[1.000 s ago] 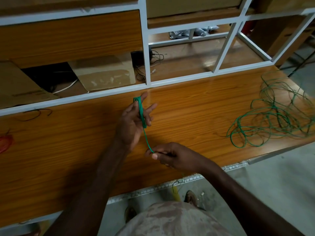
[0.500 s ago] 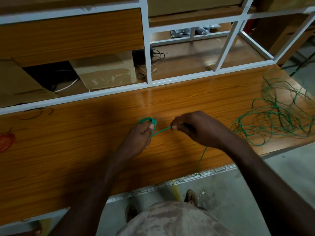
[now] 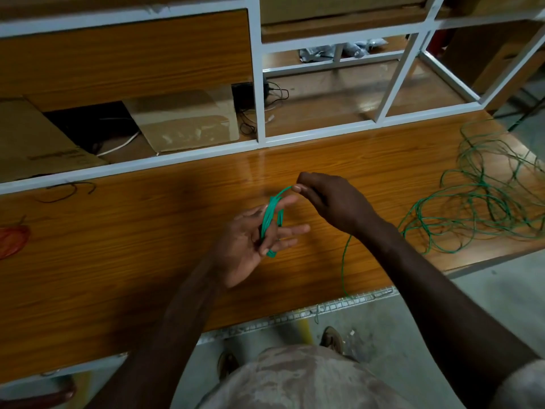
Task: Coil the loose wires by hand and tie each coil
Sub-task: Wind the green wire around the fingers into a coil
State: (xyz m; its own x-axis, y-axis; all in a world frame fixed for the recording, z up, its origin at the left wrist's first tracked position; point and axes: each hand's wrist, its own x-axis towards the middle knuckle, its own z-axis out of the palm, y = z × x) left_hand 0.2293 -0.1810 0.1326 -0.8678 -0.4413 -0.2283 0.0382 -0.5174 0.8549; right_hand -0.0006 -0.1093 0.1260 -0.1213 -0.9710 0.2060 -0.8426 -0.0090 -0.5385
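Note:
A small coil of green wire (image 3: 272, 222) is wound around the fingers of my left hand (image 3: 250, 243), which is held palm up above the wooden bench (image 3: 118, 246). My right hand (image 3: 330, 199) pinches the free strand just above and to the right of the coil. From under my right wrist the strand (image 3: 343, 267) drops down past the bench's front edge. A loose tangle of green wire (image 3: 483, 202) lies at the right end of the bench.
A white metal frame (image 3: 259, 84) with shelves rises behind the bench. Cardboard pieces (image 3: 182, 119) and black cables (image 3: 274, 93) lie on the lower shelf. A short black wire (image 3: 67, 190) and a red wire bundle (image 3: 11, 240) sit at the left.
My left hand has turned palm up and lifted, with more loops on its fingers. My right hand carried the strand up and over to the coil's top.

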